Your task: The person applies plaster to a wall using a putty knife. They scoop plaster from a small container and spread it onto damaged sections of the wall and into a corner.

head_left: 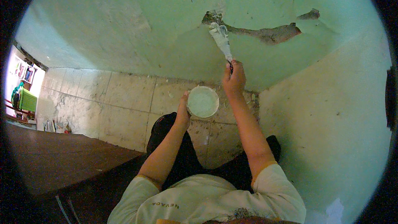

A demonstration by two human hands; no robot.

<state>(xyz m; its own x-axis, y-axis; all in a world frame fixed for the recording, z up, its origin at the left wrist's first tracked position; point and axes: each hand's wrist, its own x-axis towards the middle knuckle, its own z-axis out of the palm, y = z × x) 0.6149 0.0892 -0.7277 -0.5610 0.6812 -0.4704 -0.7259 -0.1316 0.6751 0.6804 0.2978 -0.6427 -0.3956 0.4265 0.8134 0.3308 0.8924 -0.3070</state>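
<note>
My right hand is closed round the handle of a putty knife. Whitish paste coats its blade, and the tip lies at the lower edge of a broken patch in the green wall. From that patch a long strip of bare, crumbled plaster runs to the right. My left hand grips the side of a round, pale tub, held level above the floor between my knees. Light greenish-white material shows inside the tub; how deep it is I cannot tell.
A smaller chipped spot sits farther right on the wall. Another wall closes in on my right. Dusty tiles cover the floor. A dark brown surface stands at my left, and beyond it are a green basket and shelves.
</note>
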